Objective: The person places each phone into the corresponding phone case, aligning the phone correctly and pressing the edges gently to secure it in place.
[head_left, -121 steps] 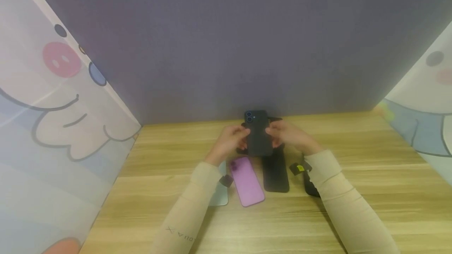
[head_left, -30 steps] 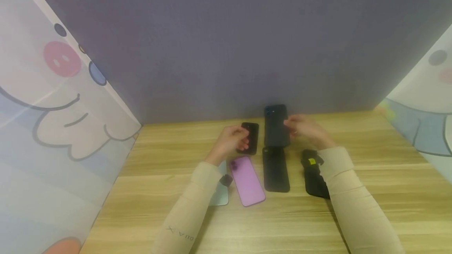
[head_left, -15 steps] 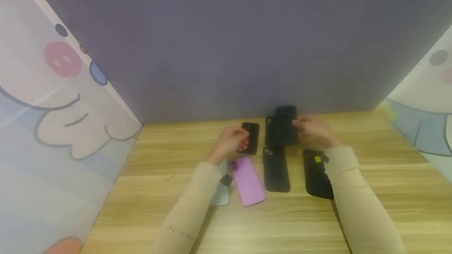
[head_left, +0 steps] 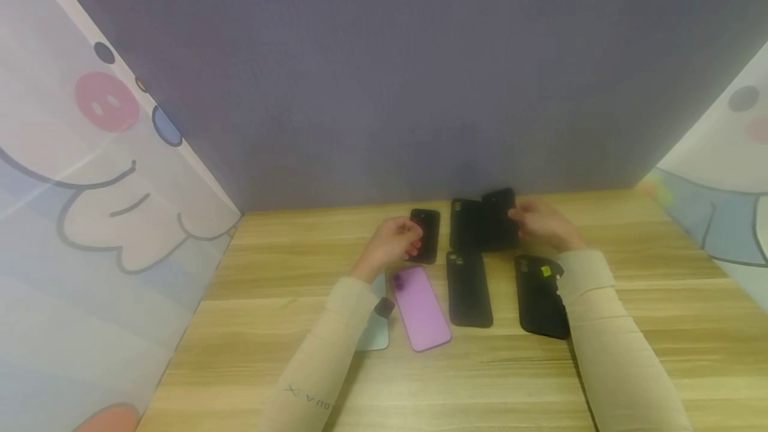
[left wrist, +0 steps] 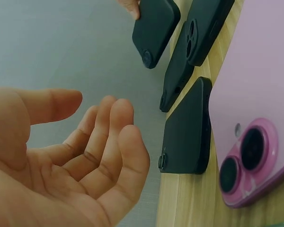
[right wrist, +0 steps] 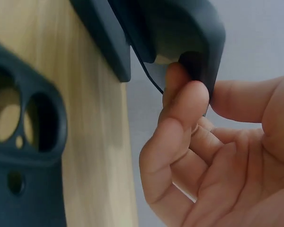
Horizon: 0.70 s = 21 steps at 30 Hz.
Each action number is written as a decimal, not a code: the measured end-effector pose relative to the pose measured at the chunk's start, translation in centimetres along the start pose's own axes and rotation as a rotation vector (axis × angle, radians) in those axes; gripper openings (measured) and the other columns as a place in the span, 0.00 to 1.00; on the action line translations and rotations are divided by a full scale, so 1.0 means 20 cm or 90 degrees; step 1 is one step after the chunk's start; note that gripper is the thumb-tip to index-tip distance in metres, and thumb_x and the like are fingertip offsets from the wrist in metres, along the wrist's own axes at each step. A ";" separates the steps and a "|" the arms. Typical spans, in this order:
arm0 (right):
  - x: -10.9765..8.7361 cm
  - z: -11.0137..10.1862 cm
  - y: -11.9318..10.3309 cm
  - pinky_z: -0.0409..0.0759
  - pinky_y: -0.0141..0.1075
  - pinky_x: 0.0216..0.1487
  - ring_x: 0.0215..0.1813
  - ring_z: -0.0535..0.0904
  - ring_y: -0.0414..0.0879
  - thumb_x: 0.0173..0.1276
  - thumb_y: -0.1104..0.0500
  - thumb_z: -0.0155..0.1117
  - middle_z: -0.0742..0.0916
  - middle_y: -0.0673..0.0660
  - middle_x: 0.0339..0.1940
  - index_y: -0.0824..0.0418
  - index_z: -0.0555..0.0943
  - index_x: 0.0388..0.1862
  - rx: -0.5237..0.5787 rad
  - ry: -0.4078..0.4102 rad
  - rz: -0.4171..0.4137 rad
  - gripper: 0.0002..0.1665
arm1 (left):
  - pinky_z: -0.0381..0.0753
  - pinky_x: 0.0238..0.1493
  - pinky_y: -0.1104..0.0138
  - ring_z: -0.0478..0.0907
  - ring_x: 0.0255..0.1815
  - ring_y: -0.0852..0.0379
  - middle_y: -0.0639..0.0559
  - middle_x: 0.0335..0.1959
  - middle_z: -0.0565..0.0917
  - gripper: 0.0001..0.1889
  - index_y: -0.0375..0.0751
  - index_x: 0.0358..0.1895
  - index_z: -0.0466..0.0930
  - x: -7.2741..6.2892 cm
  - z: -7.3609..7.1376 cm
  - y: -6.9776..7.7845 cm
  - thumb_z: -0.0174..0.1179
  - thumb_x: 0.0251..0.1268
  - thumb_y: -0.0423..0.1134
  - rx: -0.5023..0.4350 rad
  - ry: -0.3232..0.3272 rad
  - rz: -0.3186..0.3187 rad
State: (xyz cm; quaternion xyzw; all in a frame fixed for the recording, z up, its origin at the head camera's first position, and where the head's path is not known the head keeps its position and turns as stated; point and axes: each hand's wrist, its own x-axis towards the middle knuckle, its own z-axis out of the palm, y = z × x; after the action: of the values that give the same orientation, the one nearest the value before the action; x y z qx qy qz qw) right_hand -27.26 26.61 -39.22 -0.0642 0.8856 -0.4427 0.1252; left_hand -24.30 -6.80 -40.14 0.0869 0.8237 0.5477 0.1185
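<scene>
My right hand (head_left: 543,222) pinches the edge of a black phone (head_left: 500,219) between thumb and fingers at the back of the table. The phone is tilted and overlaps a black phone-shaped piece (head_left: 465,225) lying to its left. In the right wrist view, the thumb lies on one face and the fingertips on the other. My left hand (left wrist: 94,156) is empty, its fingers loosely bent and its palm showing. In the head view it hovers over a small black phone (head_left: 429,235), covering part of it. A pink phone (head_left: 421,309) lies just in front of that one.
A black piece with camera openings (head_left: 470,289) lies right of the pink phone. A black phone case (head_left: 537,299) with camera holes sits by the right sleeve. A pale phone (head_left: 377,329) is partly under the left sleeve. A grey panel (head_left: 384,85) rises behind the table.
Both hands held the black phone at first. The left hand let go, and the right hand carried the phone rightward, turning and lowering it. The left hand has barely moved.
</scene>
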 end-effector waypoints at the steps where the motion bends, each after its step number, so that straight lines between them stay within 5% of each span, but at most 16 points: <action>1: 0.00 0.00 0.01 0.79 0.36 0.35 0.31 0.76 0.43 0.82 0.59 0.47 0.80 0.60 0.39 0.78 0.73 0.54 -0.005 -0.001 0.004 0.20 | 0.87 0.38 0.64 0.83 0.34 0.52 0.40 0.39 0.86 0.11 0.36 0.51 0.82 0.00 0.00 0.00 0.58 0.75 0.39 0.002 0.000 0.000; 4: 0.00 -0.01 0.02 0.79 0.35 0.38 0.35 0.77 0.44 0.82 0.59 0.47 0.82 0.66 0.45 0.80 0.73 0.60 -0.021 -0.003 0.010 0.23 | 0.88 0.39 0.62 0.83 0.34 0.53 0.41 0.39 0.86 0.11 0.36 0.51 0.82 -0.01 -0.01 0.01 0.57 0.75 0.38 0.005 0.011 0.000; 11: 0.01 -0.01 0.06 0.72 0.33 0.27 0.25 0.70 0.39 0.82 0.60 0.45 0.75 0.50 0.25 0.78 0.76 0.49 -0.036 -0.012 0.013 0.20 | 0.88 0.37 0.64 0.82 0.33 0.53 0.40 0.39 0.85 0.11 0.35 0.51 0.82 -0.02 -0.02 0.03 0.56 0.76 0.36 0.008 0.040 0.003; 15: 0.00 -0.01 0.06 0.76 0.36 0.33 0.30 0.74 0.44 0.82 0.60 0.44 0.80 0.60 0.32 0.81 0.74 0.55 -0.053 -0.004 0.018 0.23 | 0.88 0.38 0.63 0.83 0.34 0.52 0.40 0.39 0.86 0.11 0.36 0.51 0.82 -0.01 -0.02 0.02 0.56 0.76 0.37 0.008 0.032 0.000; 18: -0.01 0.00 0.07 0.84 0.51 0.48 0.42 0.82 0.63 0.81 0.62 0.44 0.82 0.77 0.47 0.84 0.71 0.62 -0.080 0.004 0.001 0.24 | 0.88 0.38 0.63 0.83 0.34 0.52 0.40 0.38 0.86 0.11 0.36 0.51 0.82 0.00 -0.02 0.01 0.57 0.75 0.38 0.011 0.027 0.000; 21: 0.00 0.01 0.09 0.74 0.66 0.65 0.62 0.74 0.78 0.79 0.64 0.46 0.76 0.84 0.62 0.84 0.67 0.66 -0.113 0.002 -0.012 0.26 | 0.88 0.38 0.64 0.83 0.33 0.52 0.40 0.38 0.85 0.11 0.36 0.50 0.82 0.00 -0.02 0.01 0.57 0.75 0.38 0.015 0.024 0.000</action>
State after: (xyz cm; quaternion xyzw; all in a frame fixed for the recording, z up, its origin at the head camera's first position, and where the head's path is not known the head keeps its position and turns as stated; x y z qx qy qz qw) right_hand -27.15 27.55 -40.78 -0.0824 0.9209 -0.3638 0.1134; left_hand -24.33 -7.02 -39.84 0.0782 0.8320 0.5397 0.1018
